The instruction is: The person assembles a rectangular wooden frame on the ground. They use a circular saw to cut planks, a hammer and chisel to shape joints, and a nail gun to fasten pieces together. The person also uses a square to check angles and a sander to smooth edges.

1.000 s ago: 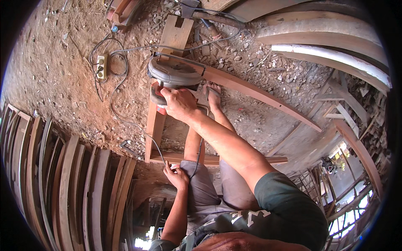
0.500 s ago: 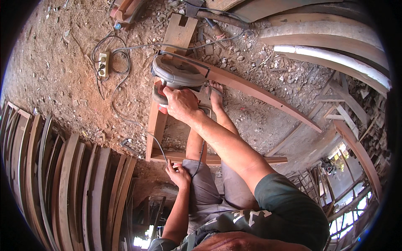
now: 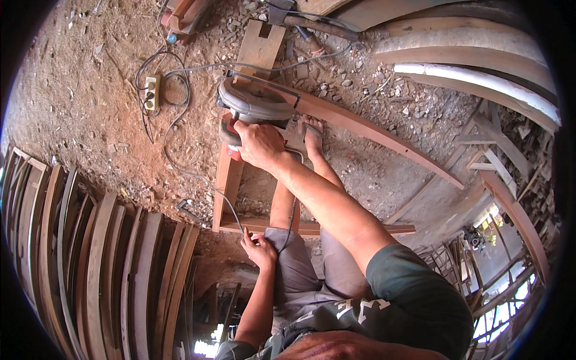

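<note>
My right hand [image 3: 261,146] is closed around the rear handle of a grey and red circular saw [image 3: 255,103]. The saw rests over the far left corner of a reddish-brown wooden frame, where a long curved beam [image 3: 384,141] meets a straight side piece [image 3: 227,186]. Its blade's contact with the wood is hidden. Low beside my left knee, my left hand [image 3: 259,249] pinches the saw's dark power cord [image 3: 225,198], which loops back up to the tool. The frame's near rail [image 3: 312,229] passes across my legs.
A power strip [image 3: 152,93] with coiled cable lies on the dirt floor at left. Beyond the saw are a notched plank [image 3: 261,45] and a hammer-like tool [image 3: 312,23]. Curved timbers are stacked at lower left [image 3: 96,264] and upper right [image 3: 468,57]. My sandalled foot [image 3: 311,129] is close to the beam.
The saw and my right hand have shifted very slightly left relative to the wood. My left hand keeps hold of the cord, and the whole view has drifted a little.
</note>
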{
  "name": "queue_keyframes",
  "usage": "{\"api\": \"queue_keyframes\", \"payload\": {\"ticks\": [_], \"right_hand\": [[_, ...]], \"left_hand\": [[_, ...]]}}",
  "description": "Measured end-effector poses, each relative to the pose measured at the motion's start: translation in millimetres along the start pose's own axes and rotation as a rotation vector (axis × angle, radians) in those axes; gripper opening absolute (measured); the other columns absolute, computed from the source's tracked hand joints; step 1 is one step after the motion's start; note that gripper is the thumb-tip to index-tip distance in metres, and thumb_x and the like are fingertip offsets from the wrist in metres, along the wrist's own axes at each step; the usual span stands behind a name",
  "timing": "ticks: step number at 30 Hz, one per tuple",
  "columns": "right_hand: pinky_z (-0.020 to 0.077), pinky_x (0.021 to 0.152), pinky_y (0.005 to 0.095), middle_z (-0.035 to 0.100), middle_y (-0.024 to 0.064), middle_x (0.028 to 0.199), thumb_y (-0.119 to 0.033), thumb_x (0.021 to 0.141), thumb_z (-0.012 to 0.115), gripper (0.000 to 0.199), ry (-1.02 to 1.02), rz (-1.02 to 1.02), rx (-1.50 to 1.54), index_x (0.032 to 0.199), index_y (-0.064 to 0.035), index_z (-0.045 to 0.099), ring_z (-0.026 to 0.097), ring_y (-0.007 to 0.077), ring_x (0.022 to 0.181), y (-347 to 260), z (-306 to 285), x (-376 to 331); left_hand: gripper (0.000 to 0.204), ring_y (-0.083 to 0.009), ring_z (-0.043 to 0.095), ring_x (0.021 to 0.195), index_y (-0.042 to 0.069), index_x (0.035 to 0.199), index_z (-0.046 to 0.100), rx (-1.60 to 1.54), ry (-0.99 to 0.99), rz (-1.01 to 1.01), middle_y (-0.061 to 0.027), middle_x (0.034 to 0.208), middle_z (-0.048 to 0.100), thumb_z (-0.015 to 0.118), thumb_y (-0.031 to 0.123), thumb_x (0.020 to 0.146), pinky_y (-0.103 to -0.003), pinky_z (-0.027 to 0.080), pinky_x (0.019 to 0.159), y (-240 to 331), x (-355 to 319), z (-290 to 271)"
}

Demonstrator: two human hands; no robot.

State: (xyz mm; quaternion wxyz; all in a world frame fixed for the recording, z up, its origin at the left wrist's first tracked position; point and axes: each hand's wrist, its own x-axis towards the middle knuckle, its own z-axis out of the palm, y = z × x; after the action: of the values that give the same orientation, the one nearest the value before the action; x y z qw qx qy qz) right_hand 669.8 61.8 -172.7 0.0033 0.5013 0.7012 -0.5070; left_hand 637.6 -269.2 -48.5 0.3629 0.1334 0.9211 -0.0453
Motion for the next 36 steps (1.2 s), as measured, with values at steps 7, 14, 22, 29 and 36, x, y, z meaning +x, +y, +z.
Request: {"api": "queue_keyframes", "payload": {"ticks": [7, 14, 22, 29, 36], "right_hand": [[0.0581, 0.068, 0.0511, 0.072, 0.026, 0.08, -0.006, 0.079, 0.069, 0.031, -0.064, 0.037, 0.025, 0.109, 0.001, 0.06, 0.074, 0.0406, 0.078, -3, -1, 7], [0.058, 0.068, 0.0516, 0.071, 0.0267, 0.079, -0.004, 0.08, 0.066, 0.029, -0.052, 0.035, 0.024, 0.108, 0.0016, 0.061, 0.074, 0.0413, 0.078, -5, 3, 10], [0.058, 0.071, 0.0524, 0.072, 0.0265, 0.082, -0.005, 0.081, 0.066, 0.032, -0.089, 0.054, 0.0, 0.112, 0.0006, 0.061, 0.073, 0.0418, 0.081, -12, 1, 18], [0.0592, 0.07, 0.0529, 0.073, 0.0257, 0.083, -0.007, 0.081, 0.066, 0.031, -0.07, 0.016, -0.009, 0.111, -0.0001, 0.061, 0.075, 0.0402, 0.08, -15, 4, 23], [0.0576, 0.074, 0.0529, 0.072, 0.0273, 0.085, -0.006, 0.081, 0.069, 0.035, -0.117, 0.057, 0.009, 0.115, -0.0012, 0.061, 0.073, 0.043, 0.084, -31, 8, 36]], "left_hand": [[0.056, -0.0298, 0.061, 0.102, 0.007, 0.148, 0.05, -0.007, -0.017, -0.046, -0.0138, 0.119, 0.051, 0.058, 0.007, 0.092, -0.041, 0.05, 0.089, -8, 3, 4], [0.056, -0.0286, 0.062, 0.099, 0.008, 0.147, 0.051, -0.011, -0.027, -0.05, -0.0134, 0.12, 0.052, 0.059, 0.008, 0.092, -0.04, 0.05, 0.089, -5, 4, 0], [0.056, -0.0283, 0.063, 0.092, 0.007, 0.147, 0.051, 0.019, -0.002, -0.009, -0.0136, 0.118, 0.052, 0.058, 0.008, 0.091, -0.04, 0.051, 0.083, -7, 6, 0], [0.057, -0.0288, 0.062, 0.086, 0.006, 0.147, 0.051, 0.011, 0.023, -0.005, -0.0159, 0.117, 0.053, 0.057, 0.006, 0.09, -0.04, 0.051, 0.08, -10, 8, 1], [0.059, -0.0287, 0.06, 0.093, -0.001, 0.146, 0.049, -0.077, 0.024, -0.011, -0.0187, 0.118, 0.051, 0.055, 0.001, 0.087, -0.037, 0.05, 0.08, -12, 8, -1]]}}
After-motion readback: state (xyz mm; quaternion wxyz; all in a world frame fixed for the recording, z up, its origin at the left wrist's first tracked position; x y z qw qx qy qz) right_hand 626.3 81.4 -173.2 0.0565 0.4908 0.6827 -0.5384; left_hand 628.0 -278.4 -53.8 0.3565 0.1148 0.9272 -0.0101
